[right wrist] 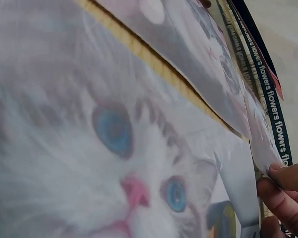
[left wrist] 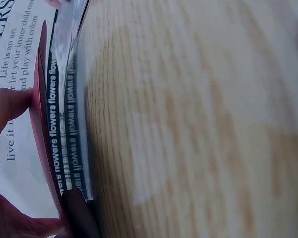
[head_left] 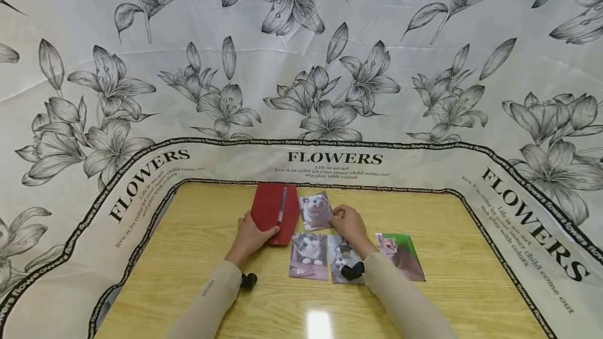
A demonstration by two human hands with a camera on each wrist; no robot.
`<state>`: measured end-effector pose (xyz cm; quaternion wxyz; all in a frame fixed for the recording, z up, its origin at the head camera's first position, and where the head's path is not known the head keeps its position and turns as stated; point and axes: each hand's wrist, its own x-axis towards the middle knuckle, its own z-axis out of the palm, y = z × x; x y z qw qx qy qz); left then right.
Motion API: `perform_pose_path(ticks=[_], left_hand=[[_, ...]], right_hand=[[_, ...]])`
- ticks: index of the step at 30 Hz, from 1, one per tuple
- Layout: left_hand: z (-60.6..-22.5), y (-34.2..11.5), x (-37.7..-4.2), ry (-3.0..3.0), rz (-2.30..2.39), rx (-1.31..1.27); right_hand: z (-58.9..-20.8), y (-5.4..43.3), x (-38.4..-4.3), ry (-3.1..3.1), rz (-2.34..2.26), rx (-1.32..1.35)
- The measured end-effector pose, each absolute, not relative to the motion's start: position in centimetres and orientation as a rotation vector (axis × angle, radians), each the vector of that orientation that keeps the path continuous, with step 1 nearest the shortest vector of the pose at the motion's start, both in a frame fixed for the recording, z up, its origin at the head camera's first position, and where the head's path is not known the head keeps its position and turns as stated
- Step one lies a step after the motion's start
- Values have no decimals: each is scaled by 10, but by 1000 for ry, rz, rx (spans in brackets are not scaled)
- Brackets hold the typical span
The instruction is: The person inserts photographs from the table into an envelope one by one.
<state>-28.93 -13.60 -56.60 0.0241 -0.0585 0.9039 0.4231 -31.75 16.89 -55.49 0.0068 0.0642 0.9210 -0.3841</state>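
Observation:
My left hand (head_left: 252, 237) grips the near-left edge of a red paper envelope (head_left: 268, 208), its thumb lying over the lower part. A narrow pale strip (head_left: 282, 204) runs along the envelope's right half. In the left wrist view, thumb and finger hold the red envelope (left wrist: 41, 119) from its edge. Just to its right lies a photo card of a white hamster (head_left: 316, 210). My right hand (head_left: 349, 226) pinches that card's right edge between thumb and finger. The right wrist view shows this pinch close above a kitten photo card (right wrist: 139, 163).
Below the hamster card lie a grey-and-white cat card (head_left: 309, 255) and a kitten card (head_left: 340, 255), partly covered by the right wrist's black camera (head_left: 352, 271). A cat card with green background (head_left: 400, 256) is farther right. Flower-printed cloth (head_left: 330, 166) borders the wooden table (head_left: 202, 208).

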Motion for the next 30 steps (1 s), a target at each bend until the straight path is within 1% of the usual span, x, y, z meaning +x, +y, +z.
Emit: perform_pose_path(ticks=[16,30], left_hand=[[-562,-136,-287,2789,1320,-184],[-562,-136,-289,2792,1313,-190]], right_hand=[[-559,184,-321,2644,-1741,170],[-554,175,-319,2626,-1926,184]])
